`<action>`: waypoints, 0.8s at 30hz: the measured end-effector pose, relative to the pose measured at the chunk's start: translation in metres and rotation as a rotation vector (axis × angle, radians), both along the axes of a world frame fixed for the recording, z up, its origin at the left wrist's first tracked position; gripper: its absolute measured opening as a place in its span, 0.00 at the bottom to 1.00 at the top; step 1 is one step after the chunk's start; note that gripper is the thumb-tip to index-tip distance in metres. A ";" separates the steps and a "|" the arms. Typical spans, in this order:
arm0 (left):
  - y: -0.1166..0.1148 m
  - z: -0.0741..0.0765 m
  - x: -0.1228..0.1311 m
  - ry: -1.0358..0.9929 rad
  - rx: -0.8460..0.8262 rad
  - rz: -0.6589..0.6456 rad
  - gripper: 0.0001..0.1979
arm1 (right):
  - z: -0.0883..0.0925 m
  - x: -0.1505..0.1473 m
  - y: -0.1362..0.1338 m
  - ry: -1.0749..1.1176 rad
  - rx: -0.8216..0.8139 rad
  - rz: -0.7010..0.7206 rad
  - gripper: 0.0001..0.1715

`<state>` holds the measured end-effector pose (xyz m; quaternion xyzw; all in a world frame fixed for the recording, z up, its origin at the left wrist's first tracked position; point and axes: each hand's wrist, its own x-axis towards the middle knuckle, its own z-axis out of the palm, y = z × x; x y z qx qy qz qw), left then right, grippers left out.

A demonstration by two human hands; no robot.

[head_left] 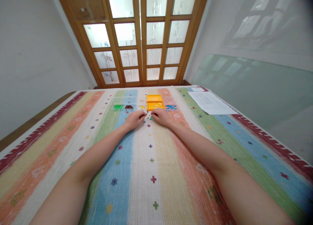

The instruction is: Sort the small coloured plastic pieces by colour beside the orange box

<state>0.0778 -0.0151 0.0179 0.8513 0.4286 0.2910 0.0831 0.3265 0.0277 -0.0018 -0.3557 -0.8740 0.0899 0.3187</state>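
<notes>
Both my arms reach far forward over a striped, many-coloured cloth (pixel 151 172). My left hand (pixel 134 119) and my right hand (pixel 161 116) rest close together, fingertips pinched over a small scatter of tiny coloured beads (pixel 148 116). What each pinch holds is too small to make out. Just beyond the hands stands an orange tray (pixel 154 102) with a few light bits in it. Left of it lie a clear compartment of green beads (pixel 118 106) and one of dark red beads (pixel 128 106). Blue beads (pixel 171 107) sit to the tray's right.
A printed white sheet (pixel 210 102) lies at the far right of the cloth. A wooden door with frosted glass panes (pixel 141 39) stands behind the table. A glass sheet (pixel 256 88) leans against the right wall.
</notes>
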 end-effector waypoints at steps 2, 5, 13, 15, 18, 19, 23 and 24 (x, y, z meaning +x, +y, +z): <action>0.011 0.000 -0.014 -0.133 -0.027 0.136 0.11 | 0.002 0.000 -0.002 -0.003 -0.006 -0.002 0.11; 0.028 -0.002 -0.035 -0.327 -0.066 0.324 0.11 | 0.003 0.000 -0.003 -0.009 -0.017 -0.015 0.12; 0.057 -0.017 -0.067 -0.655 -0.307 0.474 0.25 | 0.002 0.000 -0.004 0.000 -0.025 -0.014 0.12; 0.057 -0.019 -0.065 -0.601 -0.291 0.456 0.25 | 0.002 0.000 -0.004 0.000 -0.020 -0.012 0.11; 0.050 -0.019 -0.056 -0.419 -0.176 0.388 0.20 | 0.002 0.000 -0.003 -0.009 -0.020 -0.010 0.11; 0.046 -0.018 -0.051 -0.336 -0.127 0.351 0.19 | 0.002 0.000 -0.003 -0.010 -0.020 -0.010 0.11; 0.028 -0.013 -0.029 0.014 0.034 0.108 0.15 | 0.000 0.000 0.000 -0.009 -0.008 -0.005 0.11; 0.024 -0.013 -0.023 0.080 0.053 0.044 0.16 | -0.001 0.000 0.000 -0.013 -0.006 -0.003 0.11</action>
